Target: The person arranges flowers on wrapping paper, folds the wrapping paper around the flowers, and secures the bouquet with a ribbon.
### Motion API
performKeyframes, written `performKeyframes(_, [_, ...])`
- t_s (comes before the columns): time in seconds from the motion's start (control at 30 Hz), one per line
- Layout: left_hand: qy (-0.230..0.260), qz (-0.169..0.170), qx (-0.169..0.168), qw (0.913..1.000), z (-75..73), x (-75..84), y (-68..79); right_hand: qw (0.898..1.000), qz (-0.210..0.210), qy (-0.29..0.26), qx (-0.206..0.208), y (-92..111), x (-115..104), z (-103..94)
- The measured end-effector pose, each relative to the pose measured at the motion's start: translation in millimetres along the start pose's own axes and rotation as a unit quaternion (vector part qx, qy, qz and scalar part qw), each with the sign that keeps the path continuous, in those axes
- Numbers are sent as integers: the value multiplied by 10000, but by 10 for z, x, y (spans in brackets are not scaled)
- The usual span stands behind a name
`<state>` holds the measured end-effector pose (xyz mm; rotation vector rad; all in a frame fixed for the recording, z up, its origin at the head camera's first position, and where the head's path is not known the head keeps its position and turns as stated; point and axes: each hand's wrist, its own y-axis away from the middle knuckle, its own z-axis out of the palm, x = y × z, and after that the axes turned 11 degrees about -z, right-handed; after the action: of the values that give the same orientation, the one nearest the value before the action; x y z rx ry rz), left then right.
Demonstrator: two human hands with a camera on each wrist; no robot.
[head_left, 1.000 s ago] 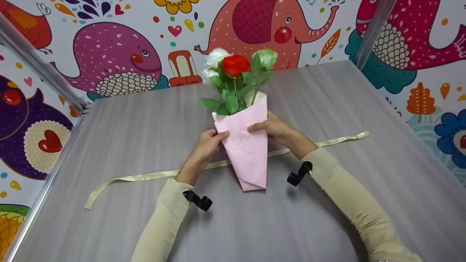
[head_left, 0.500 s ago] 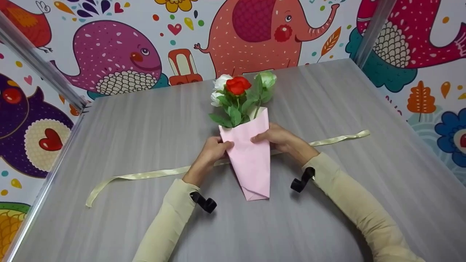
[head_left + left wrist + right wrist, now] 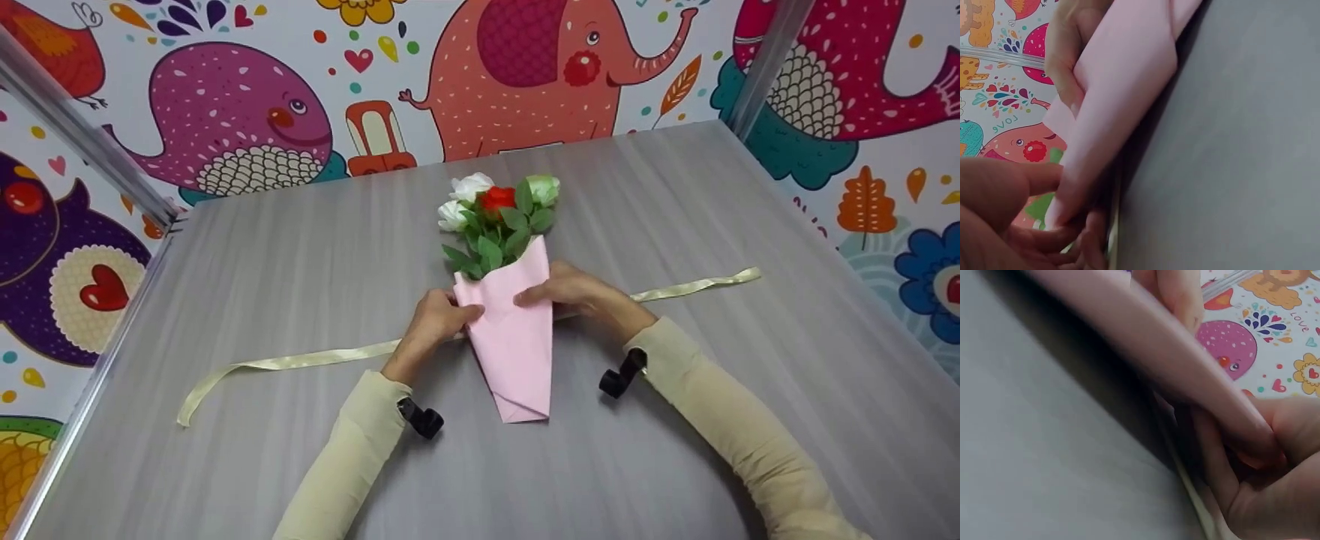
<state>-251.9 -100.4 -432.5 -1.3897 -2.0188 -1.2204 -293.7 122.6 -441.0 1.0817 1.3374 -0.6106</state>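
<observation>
A bouquet wrapped in pink paper [image 3: 514, 352] is held between my two hands over the middle of the table. White, red and green-white roses [image 3: 498, 200] with green leaves stick out of its wide top. My left hand [image 3: 435, 319] grips the left edge, thumb in front and fingers behind. On the right edge my right hand [image 3: 577, 292] does the same. Both wrist views show fingers curled under the pink wrap [image 3: 1123, 73], close above the tabletop. A pale yellow ribbon [image 3: 322, 358] lies crosswise beneath the bouquet; its middle is hidden.
The grey table [image 3: 300, 247] extends around the bouquet on all sides. Walls with cartoon animals [image 3: 525, 75] stand at the back and both sides, with metal posts [image 3: 769, 71] at the corners. A black device [image 3: 421, 420] is fixed at each wrist.
Both hands have brought the bouquet down and towards me, so the roses sit lower in view, now against the tabletop. The ribbon has stayed in place.
</observation>
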Motion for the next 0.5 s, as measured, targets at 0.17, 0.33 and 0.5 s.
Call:
performKeyframes(0.17, [-72,40,192,9998,-48,-40,12,9951,225,885,-385,61,-86,-117])
performKeyframes(0.33, [-159,-25,227,9996,-119,-87,33,9815,111,1875,-363,146,-199,-240])
performKeyframes(0.5, [-93,-73,107,9999,-219,-150,55,9682,-101,2468,-391,250,-332,-447])
